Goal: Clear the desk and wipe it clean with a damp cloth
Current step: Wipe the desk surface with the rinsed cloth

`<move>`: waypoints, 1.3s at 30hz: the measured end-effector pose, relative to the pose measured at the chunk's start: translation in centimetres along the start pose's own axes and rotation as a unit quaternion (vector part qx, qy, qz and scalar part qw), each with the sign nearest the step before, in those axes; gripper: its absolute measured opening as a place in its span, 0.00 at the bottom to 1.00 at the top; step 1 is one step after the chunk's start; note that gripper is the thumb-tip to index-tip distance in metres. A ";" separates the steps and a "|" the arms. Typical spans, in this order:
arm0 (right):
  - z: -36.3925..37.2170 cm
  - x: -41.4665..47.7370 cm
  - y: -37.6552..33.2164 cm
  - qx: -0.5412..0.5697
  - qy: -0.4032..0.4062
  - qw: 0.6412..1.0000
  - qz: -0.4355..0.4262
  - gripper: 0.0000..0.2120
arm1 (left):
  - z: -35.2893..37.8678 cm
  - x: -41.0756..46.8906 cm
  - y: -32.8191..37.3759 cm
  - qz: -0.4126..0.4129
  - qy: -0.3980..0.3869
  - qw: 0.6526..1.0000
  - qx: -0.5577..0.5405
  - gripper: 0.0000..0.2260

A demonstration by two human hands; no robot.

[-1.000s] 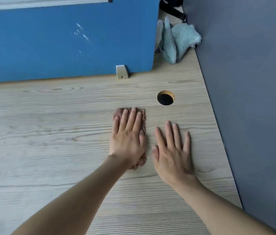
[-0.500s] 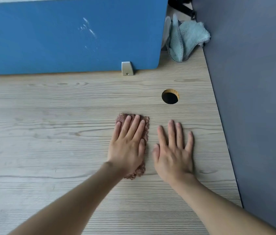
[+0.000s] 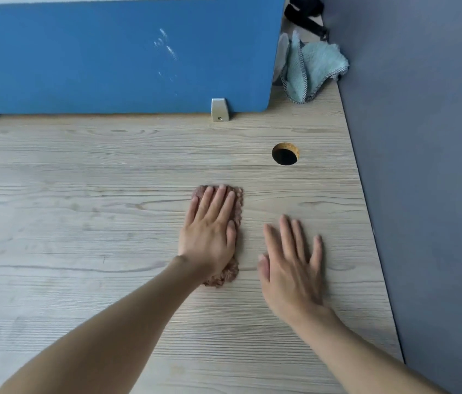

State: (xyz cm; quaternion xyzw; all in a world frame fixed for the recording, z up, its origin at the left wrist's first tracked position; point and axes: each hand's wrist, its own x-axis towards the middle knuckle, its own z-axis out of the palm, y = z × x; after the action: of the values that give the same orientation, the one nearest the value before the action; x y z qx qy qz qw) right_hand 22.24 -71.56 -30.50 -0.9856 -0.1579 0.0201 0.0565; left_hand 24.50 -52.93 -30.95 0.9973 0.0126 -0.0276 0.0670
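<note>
Our left hand [image 3: 208, 237], fingers straight and together, presses the brown cloth [image 3: 239, 207] onto the worktop [image 3: 82, 228], near-left of the cable hole [image 3: 285, 155]; our right hand [image 3: 292, 268], fingers spread, lies directly below the hole.

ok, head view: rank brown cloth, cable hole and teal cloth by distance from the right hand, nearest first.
1. brown cloth: just left of the right hand, pressed flat under the left hand.
2. cable hole: straight ahead of it.
3. teal cloth: far back right corner.
</note>
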 end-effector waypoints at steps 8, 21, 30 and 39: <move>0.6 -1.4 -0.3 -0.035 -0.016 0.999 -0.006 0.30 | 0.6 -5.6 1.6 0.039 -0.018 0.999 0.001 0.28; 0.8 -1.4 -0.4 -0.030 -0.007 1.000 -0.001 0.30 | 1.0 -8.0 1.3 0.041 -0.001 0.999 -0.002 0.28; 0.7 -4.6 -0.7 0.008 0.038 0.999 -0.014 0.28 | 1.0 -9.6 2.9 -0.015 0.013 1.000 0.006 0.28; 1.4 -6.8 -1.1 -0.029 0.026 0.999 -0.025 0.29 | 1.0 -10.6 2.3 -0.052 0.024 0.998 -0.009 0.28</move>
State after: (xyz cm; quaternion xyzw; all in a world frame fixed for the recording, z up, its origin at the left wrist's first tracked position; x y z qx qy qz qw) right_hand 15.38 -72.53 -31.66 -0.9827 -0.1819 -0.0112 0.0329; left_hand 13.90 -55.55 -31.02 0.9950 0.0658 -0.0072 0.0745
